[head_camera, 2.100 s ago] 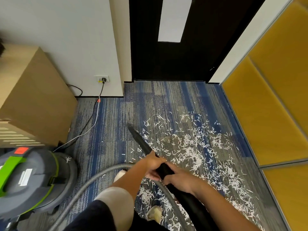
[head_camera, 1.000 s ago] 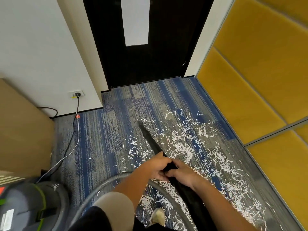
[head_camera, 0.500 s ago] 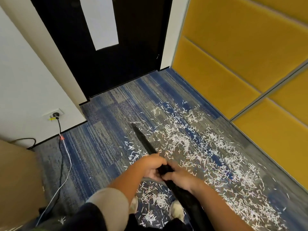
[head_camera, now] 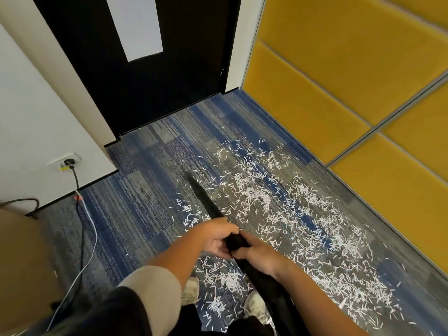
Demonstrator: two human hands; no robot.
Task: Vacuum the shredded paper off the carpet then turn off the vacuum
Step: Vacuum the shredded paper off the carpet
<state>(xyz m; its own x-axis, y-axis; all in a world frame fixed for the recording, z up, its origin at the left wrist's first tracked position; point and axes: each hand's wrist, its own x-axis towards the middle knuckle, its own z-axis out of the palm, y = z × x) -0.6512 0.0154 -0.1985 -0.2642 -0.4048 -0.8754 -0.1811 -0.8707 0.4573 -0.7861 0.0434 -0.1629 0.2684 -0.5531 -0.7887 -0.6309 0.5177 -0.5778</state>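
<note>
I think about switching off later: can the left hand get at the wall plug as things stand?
Probably not: the left hand grips the black nozzle, and the plug sits low on the far wall, beyond arm's reach.

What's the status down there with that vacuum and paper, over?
Left hand and right hand grip black wand. Shredded paper mostly unvacuumed on carpet, nozzle at its left edge. Cords lie left, clear of wand.
</note>
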